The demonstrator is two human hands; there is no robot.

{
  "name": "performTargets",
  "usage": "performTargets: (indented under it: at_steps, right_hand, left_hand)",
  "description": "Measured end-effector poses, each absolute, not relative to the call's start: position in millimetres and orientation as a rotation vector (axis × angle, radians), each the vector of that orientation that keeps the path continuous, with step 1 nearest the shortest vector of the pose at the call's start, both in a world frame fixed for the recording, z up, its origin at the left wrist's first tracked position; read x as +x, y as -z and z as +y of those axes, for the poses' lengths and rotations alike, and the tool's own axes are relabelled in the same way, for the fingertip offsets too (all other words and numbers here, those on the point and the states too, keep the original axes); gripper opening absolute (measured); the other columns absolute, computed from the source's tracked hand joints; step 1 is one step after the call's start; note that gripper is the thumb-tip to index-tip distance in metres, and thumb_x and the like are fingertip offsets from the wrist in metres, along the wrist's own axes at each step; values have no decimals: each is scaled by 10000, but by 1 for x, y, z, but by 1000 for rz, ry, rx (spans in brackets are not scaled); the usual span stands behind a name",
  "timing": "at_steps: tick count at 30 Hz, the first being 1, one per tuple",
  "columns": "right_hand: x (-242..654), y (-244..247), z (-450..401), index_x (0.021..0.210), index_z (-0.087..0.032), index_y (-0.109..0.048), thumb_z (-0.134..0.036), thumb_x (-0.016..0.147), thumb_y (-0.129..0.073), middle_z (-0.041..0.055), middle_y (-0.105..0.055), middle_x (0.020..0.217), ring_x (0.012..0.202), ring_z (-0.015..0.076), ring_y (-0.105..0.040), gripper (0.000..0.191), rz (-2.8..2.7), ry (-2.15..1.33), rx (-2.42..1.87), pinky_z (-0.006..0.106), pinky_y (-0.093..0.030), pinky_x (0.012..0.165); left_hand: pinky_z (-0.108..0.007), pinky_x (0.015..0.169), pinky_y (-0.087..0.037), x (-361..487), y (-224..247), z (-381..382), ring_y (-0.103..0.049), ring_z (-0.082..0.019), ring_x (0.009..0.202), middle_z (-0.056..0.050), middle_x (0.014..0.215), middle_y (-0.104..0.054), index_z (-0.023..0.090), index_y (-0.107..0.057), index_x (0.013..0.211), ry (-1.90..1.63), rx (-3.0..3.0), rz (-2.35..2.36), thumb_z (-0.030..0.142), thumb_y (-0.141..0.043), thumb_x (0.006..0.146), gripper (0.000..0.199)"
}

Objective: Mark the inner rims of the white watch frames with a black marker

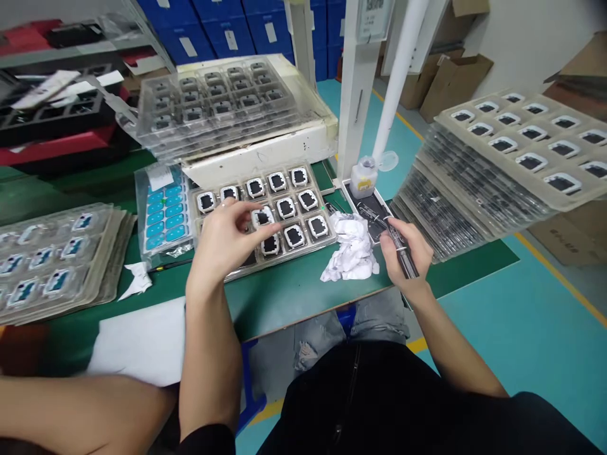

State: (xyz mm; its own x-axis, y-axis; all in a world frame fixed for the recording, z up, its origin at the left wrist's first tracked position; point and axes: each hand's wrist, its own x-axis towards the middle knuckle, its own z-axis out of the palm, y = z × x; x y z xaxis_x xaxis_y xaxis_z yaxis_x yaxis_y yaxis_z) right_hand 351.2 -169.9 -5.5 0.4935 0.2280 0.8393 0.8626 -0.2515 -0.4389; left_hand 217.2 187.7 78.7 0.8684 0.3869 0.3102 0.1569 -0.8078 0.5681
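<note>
My left hand [227, 235] is over a clear plastic tray [227, 275] of white-framed parts with black centres. Its thumb and index finger are spread at either side of one white-framed part [262, 217], which lies in its pocket position; no firm grip on it shows. My right hand [410, 253] is closed round slim silver-and-black metal tweezers [403, 253], their tips pointing up and left over a small dark-lined box [374, 235]. Crumpled white paper [353, 246] lies between my hands, right of the tray.
Stacked trays of similar parts stand at the right [474, 183], at the back [213, 120] and at the left [61, 265]. A bag of blue pieces [165, 212] borders the tray. A small white bottle [364, 178] stands in the box. Another person's arm [85, 411] enters lower left.
</note>
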Motion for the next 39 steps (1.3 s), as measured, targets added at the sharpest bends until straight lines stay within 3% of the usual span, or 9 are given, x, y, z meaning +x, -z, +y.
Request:
performTargets:
  at_steps: [5, 9, 16, 23, 26, 29, 34, 37, 39]
  right_hand:
    - [349, 5, -174, 1344, -263, -848, -227, 1112, -836, 61, -868, 1099, 903, 245, -831, 235, -834, 741, -1732, 384, -677, 838]
    - [356, 9, -175, 1409, -292, -839, -260, 1091, -867, 34, -816, 970, 800, 230, -773, 321, -862, 693, -1706, 396, -652, 786]
    - [351, 13, -171, 1439, -267, -828, -259, 1161, -765, 67, -857, 1081, 850, 232, -819, 285, -883, 626, -1620, 411, -695, 855]
    - [347, 19, -174, 1419, -286, -827, -271, 1155, -795, 25, -838, 1009, 794, 210, -797, 267, -854, 557, -1662, 363, -678, 797]
    - [346, 20, -174, 1435, -285, -823, -253, 1143, -796, 51, -852, 1078, 891, 237, -803, 295, -876, 554, -1677, 394, -674, 854]
    - [342, 21, -179, 1512, -291, -776, -233, 1180, -686, 79, -880, 1177, 1011, 276, -805, 349, -926, 519, -1670, 455, -676, 929]
    - [332, 20, -199, 1614, -277, -674, -271, 1223, -502, 132, -875, 1333, 1069, 288, -804, 426, -1050, 330, -1608, 441, -708, 839]
    - [329, 18, -208, 1713, -286, -589, -258, 1220, -491, 148, -835, 1458, 1092, 280, -788, 504, -1079, 287, -1639, 419, -706, 809]
    - [323, 16, -206, 1757, -303, -560, -225, 1207, -490, 140, -830, 1443, 1101, 290, -772, 560, -1113, 328, -1677, 443, -699, 833]
  left_hand:
    - [-414, 948, -594, 174, -40, 180, -696, -275, 967, -101, 1163, -686, 188, -837, 1449, -762, 2606, 534, 534, -883, 1016, 556]
    - [-495, 1087, -603, 161, -7, 173, -712, -369, 1199, -170, 1268, -694, 160, -789, 1529, -922, 2642, 606, 489, -851, 1060, 575]
    - [-343, 843, -590, 161, 6, 117, -649, -196, 851, -50, 1074, -687, 232, -810, 1407, -1225, 2334, 478, 556, -915, 1040, 501]
    - [-310, 758, -603, 162, 23, 54, -676, -174, 764, -34, 1060, -793, 256, -788, 1374, -644, 2124, 318, 454, -959, 1011, 447]
    - [-314, 780, -587, 161, 23, 56, -648, -187, 796, -23, 1010, -726, 260, -809, 1348, -571, 2272, 325, 452, -936, 1027, 395]
    - [-362, 883, -620, 158, 24, 60, -700, -240, 950, -75, 1134, -694, 250, -817, 1395, -615, 2385, 376, 480, -871, 1061, 409]
    - [-447, 1005, -632, 155, 29, 60, -711, -311, 1141, -134, 1234, -656, 206, -761, 1554, -611, 2456, 423, 424, -711, 1120, 487]
    - [-442, 1008, -615, 153, 27, 56, -697, -300, 1100, -123, 1195, -658, 210, -790, 1511, -682, 2363, 450, 392, -736, 1084, 467]
    - [-403, 941, -584, 150, 24, 51, -659, -268, 986, -91, 1076, -649, 217, -858, 1352, -800, 2179, 465, 382, -797, 1058, 343]
